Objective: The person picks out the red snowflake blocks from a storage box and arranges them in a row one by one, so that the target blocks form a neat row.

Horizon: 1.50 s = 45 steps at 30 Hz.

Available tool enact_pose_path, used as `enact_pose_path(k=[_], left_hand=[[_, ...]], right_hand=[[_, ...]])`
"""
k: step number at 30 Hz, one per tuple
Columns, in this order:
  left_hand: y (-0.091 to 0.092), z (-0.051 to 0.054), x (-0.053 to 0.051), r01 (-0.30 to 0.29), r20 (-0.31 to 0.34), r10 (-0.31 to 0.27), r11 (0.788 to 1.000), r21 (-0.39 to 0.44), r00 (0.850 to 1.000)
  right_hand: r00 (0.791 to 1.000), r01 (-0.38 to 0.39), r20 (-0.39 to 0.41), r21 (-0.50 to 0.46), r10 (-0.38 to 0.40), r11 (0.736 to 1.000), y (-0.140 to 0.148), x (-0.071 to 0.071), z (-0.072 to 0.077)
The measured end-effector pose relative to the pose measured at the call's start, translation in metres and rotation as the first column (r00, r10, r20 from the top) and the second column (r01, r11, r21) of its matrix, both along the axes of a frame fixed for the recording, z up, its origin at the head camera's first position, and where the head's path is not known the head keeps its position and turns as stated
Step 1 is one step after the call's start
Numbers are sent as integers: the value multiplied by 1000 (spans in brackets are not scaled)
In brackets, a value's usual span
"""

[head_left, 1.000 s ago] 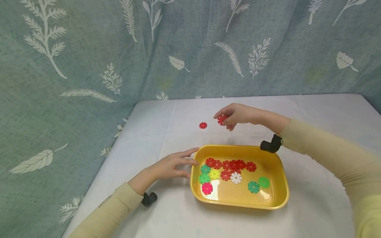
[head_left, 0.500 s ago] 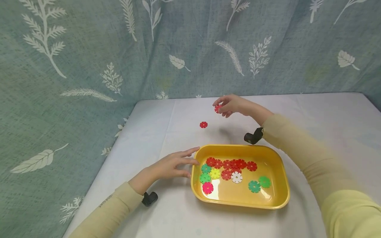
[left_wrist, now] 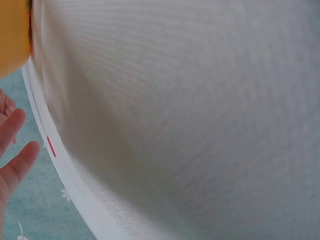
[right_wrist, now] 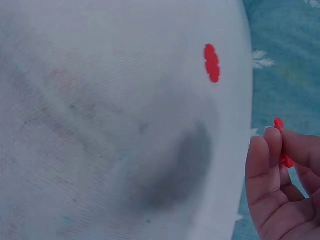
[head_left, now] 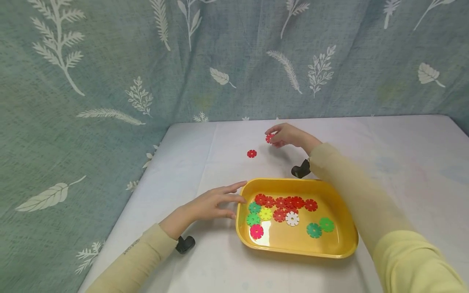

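Observation:
Between thumb and fingers my right hand [head_left: 287,135] pinches a red notched plastic disc [head_left: 269,138] above the far part of the table. In the right wrist view the disc [right_wrist: 279,123] is mostly covered by the fingers. A second red disc [head_left: 251,154] lies flat on the cloth, nearer and a little to the left. My left hand [head_left: 216,202], fingers spread and fairly straight, is at the left side of a yellow tray [head_left: 293,249]; the fingertips reach its rim. Inside the tray lie several red discs [head_left: 311,205], a white disc [head_left: 292,219], a yellow disc [head_left: 265,214] and several green ones.
A white cloth [head_left: 205,264] covers the table, whose far edge meets a grey-green leaf-patterned curtain [head_left: 242,61]. Each wrist wears a small black camera [head_left: 185,244]. My right forearm passes over the tray's right side.
My right hand, holding the red disc, has gone farther back, then come down slightly toward the table. Its forearm swung left over the tray's edge. The left hand has stayed put.

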<state>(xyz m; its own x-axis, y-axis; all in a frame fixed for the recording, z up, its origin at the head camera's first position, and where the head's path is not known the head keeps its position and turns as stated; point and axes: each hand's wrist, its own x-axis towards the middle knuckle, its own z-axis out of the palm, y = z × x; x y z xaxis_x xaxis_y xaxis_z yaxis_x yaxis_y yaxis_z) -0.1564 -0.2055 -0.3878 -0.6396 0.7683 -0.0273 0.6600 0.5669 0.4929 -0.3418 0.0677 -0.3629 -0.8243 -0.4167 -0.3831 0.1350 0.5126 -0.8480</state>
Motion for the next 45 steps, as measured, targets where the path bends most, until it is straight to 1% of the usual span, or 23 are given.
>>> enact_pose_path(k=[6,14,18,21,28,32,34,37,39,41,44,45], left_hand=[[0,1,0,3,5,-3,1000,-2,1000],[0,1,-1,19,-3,-19,1000,9,1000],[0,1,-1,15,-8,-15,1000,-2,1000],[1,1,0,11,-9,-11,1000,-13,1000],[0,1,0,9,-9,-9,1000,-14,1000],[0,1,0,7,-11,-7,1000,-17,1000],[1,2,0,6,-10,-6,1000,-19,1000],[1,3,0,4,-6,-4,1000,-21,1000],[1,3,0,2,-2,-2,1000,-22,1000],[1,3,-1,0,1,0,1000,-25,1000],[1,2,-1,3,-3,-3,1000,-24,1000],[1,2,-1,6,-7,-6,1000,-21,1000]], right_hand=[[1000,13,15,84,-15,996,-4,-2,-17],[999,-40,35,131,36,991,-13,-1,-25],[997,-75,16,180,73,981,-17,0,-28],[995,-92,-15,231,98,969,-18,2,-29],[991,-110,-43,280,127,954,-22,3,-29],[986,-126,-59,325,153,937,-24,1,-29],[980,-143,-80,357,183,923,-24,0,-29],[962,-176,-120,410,244,895,-23,-1,-30],[956,-188,-129,425,265,885,-23,-1,-31],[954,-191,-132,430,271,882,-22,0,-31],[958,-188,-123,421,261,888,-22,0,-32],[955,-191,-130,423,268,886,-22,0,-32]])
